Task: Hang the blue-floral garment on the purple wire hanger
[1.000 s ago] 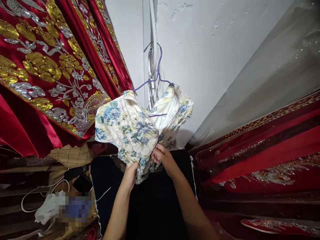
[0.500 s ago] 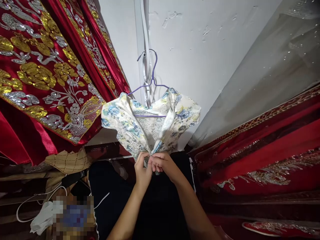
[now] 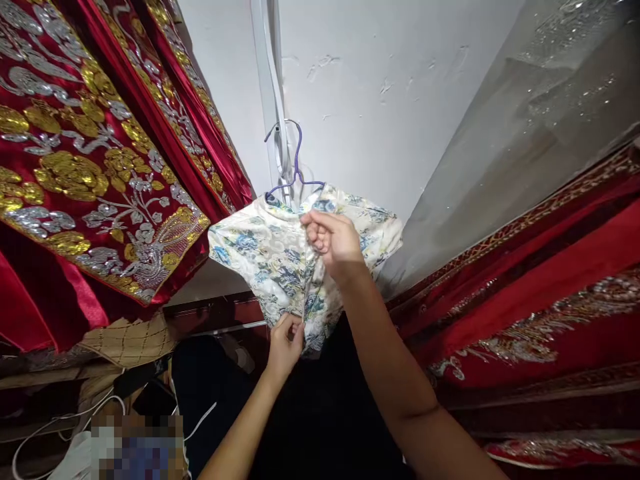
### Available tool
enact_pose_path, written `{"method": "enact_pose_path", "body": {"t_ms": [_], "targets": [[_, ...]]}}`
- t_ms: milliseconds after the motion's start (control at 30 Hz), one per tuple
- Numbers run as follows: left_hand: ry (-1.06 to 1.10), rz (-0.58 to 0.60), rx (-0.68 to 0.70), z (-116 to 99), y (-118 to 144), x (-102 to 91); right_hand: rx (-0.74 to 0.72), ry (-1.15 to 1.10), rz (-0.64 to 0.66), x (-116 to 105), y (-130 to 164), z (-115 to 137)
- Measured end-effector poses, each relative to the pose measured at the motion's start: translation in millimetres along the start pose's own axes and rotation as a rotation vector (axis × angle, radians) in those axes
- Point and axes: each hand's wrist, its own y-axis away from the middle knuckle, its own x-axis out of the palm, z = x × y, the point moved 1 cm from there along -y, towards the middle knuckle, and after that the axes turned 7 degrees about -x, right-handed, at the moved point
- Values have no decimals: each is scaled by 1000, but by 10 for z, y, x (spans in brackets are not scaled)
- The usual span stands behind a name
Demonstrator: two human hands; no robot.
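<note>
At frame centre, the floral top (image 3: 281, 260) looks light and soft, probably best gripped along its front seam. Left hand (image 3: 286, 341) pinches it low; right hand (image 3: 334, 241) pinches near the neckline.

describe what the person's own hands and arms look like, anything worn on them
The left hand and right hand are ungloved, with no ring or watch that I can make out. The left forearm and right forearm are bare, with no sleeve in view.

Blouse (image 3: 280, 250) on hanger (image 3: 299, 150), strap (image 3: 274, 73) and wall (image 3: 375, 80) behind, hanging cloth (image 3: 115, 173) on left, fabric (image 3: 595, 267) on right
</note>
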Motion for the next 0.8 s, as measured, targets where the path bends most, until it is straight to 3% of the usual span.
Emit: {"method": "enact_pose_path", "body": {"t_ms": [100, 167, 267, 333, 400, 500, 600, 667, 767, 800], "targets": [[-25, 54, 25, -85, -149, -117, -67, 0, -22, 2, 45, -24], [-17, 50, 65, -325, -333, -252, -92, 39, 5, -14, 122, -58], [57, -63, 215, -941, -709, -518, -116, 119, 46, -21, 213, -41], [23, -160, 384, -1400, -958, -683, -133, 174, 81, -9, 233, 15], [-128, -130, 491, -1778, -1151, -776, -157, 234, 111, -1, 216, 54], [-316, -84, 570, -2125, -1280, -786, -183, 297, 76, -55, 149, -38], [-336, -171, 605, -2262, -1305, -824, -147, 356, 22, -204, 131, -345], [-223, -358, 587, -2231, -1339, -1012, -97, 437, 13, -322, 215, -607], [113, -634, 428, -1912, -1409, -1522, -41, 496, -19, -450, 504, -950], [256, -615, 324, -1734, -1419, -1685, -36, 465, -33, -466, 623, -1036]]}}
